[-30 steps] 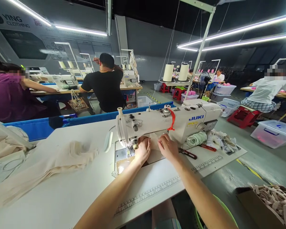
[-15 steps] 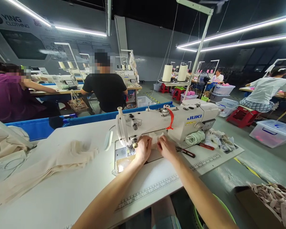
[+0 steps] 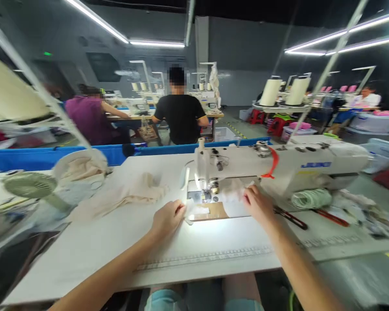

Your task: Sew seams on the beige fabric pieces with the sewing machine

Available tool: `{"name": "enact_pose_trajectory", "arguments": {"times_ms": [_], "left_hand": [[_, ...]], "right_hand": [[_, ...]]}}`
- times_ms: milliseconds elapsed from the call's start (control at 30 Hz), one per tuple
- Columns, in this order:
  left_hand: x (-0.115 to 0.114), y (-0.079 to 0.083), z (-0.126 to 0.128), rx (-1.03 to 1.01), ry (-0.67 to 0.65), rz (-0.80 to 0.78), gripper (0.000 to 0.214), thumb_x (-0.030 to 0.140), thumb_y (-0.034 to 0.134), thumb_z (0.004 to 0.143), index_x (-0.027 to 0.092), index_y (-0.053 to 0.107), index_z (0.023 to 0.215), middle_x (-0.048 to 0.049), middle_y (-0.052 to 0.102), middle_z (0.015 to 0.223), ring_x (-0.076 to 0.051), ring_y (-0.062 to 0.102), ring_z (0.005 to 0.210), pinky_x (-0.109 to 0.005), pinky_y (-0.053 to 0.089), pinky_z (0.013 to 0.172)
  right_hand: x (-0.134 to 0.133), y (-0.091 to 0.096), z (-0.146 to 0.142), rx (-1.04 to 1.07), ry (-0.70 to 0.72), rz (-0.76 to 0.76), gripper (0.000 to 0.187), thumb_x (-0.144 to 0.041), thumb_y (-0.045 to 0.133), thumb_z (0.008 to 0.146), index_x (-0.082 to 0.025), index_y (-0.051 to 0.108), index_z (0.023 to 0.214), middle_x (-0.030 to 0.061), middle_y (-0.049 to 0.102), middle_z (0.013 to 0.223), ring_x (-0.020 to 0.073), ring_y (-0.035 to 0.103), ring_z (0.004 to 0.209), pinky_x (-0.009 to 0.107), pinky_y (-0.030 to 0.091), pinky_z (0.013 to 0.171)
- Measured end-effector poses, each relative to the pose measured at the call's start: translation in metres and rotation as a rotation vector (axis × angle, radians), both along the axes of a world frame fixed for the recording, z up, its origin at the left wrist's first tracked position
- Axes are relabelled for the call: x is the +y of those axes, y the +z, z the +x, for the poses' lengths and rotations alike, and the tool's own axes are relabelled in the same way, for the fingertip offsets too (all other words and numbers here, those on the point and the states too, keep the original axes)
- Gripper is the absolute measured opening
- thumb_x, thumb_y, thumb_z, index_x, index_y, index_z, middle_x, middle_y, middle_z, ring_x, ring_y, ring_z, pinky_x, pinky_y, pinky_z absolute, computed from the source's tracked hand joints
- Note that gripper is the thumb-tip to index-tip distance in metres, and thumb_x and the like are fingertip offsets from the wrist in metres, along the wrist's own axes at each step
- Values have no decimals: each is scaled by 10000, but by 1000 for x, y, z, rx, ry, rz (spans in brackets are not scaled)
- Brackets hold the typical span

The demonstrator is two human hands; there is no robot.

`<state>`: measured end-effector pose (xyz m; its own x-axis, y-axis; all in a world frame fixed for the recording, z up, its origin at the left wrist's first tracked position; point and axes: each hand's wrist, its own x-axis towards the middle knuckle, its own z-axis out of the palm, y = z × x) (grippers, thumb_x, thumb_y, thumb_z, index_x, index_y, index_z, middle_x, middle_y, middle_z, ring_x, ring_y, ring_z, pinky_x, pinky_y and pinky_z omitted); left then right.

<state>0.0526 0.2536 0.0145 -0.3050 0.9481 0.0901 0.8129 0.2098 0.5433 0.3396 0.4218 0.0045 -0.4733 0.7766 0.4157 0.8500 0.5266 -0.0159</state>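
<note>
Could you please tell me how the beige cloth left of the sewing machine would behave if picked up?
The beige cloth lies crumpled in soft folds on the table, so it would probably hang limp. It looks thin, so likely light. Pushed, it would probably bunch up rather than slide whole.

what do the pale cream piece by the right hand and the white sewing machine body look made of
The pale cream piece looks like thin soft cloth, matte: it bunches in folds at the right hand. The white sewing machine body looks like painted metal or hard plastic, smooth with slight sheen; blur leaves that open.
</note>
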Motion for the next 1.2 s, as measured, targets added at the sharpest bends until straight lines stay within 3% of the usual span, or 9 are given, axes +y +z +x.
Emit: {"name": "enact_pose_trajectory", "arguments": {"times_ms": [100, 200, 333, 400, 500, 767, 933, 1100, 1200], "left_hand": [[-11, 0, -27, 70, 49, 24, 226, 371, 422, 880, 231, 576, 794, -37, 665, 801, -238, 612, 847, -331, 416, 704], [-16, 4, -53, 55, 2, 79, 226, 392, 467, 881, 219, 604, 930, -46, 674, 852, -229, 619, 827, -333, 469, 733], [-17, 22, -99, 273, -31, 216, 170, 314, 461, 891, 227, 604, 918, -90, 680, 1012, -267, 617, 969, -354, 502, 761], [-16, 33, -121, 412, -52, 196, 120, 291, 502, 872, 234, 605, 894, -97, 678, 1038, -303, 591, 1043, -373, 504, 758], [-13, 43, -140, 502, -129, 104, 72, 260, 531, 860, 237, 594, 833, -86, 682, 968, -302, 592, 995, -384, 502, 767], [-11, 45, -145, 549, -213, -1, 89, 282, 531, 877, 221, 570, 826, -88, 700, 921, -288, 600, 957, -382, 466, 796], [-16, 49, -142, 479, -223, 79, 144, 292, 485, 869, 227, 588, 791, -81, 704, 847, -283, 597, 903, -393, 453, 799], [-21, 48, -115, 156, -291, 166, 234, 405, 465, 907, 240, 592, 801, -53, 680, 842, -235, 595, 855, -341, 469, 770], [-13, 47, -91, -76, -335, 35, 249, 446, 471, 905, 231, 573, 832, -20, 655, 788, -183, 575, 706, -284, 442, 638]], "right_hand": [[8, -8, 5, 53, 71, 110, 159, -239, 508, 923, -188, 634, 841, 73, 645, 1022, 135, 534, 606, 273, 253, 505], [12, -11, 6, 130, 100, 176, 195, -274, 484, 929, -177, 637, 854, 93, 634, 1054, 123, 513, 575, 257, 254, 479], [5, -7, 2, 161, 47, 171, 211, -279, 465, 931, -183, 647, 882, 104, 636, 1090, 131, 530, 584, 244, 220, 457], [3, -6, -1, 152, 29, 134, 202, -258, 461, 928, -192, 650, 900, 103, 640, 1099, 138, 538, 589, 248, 218, 453], [3, -6, -2, 148, 34, 107, 179, -236, 471, 914, -201, 646, 897, 101, 640, 1094, 144, 548, 588, 257, 246, 457], [8, -8, 3, 162, 83, 144, 190, -245, 462, 917, -199, 636, 857, 91, 647, 1046, 141, 545, 586, 261, 284, 464], [0, -3, -2, 242, 126, 159, 201, -246, 452, 927, -200, 642, 884, 98, 678, 1035, 175, 616, 694, 264, 345, 504], [-44, 9, -29, 218, 489, -109, 232, -245, 435, 988, -210, 663, 1016, 49, 682, 955, 158, 629, 742, 271, 451, 641], [-72, 17, -54, 40, 659, -189, 286, -252, 461, 986, -207, 638, 1206, 57, 636, 974, 165, 583, 743, 286, 441, 659]]}}
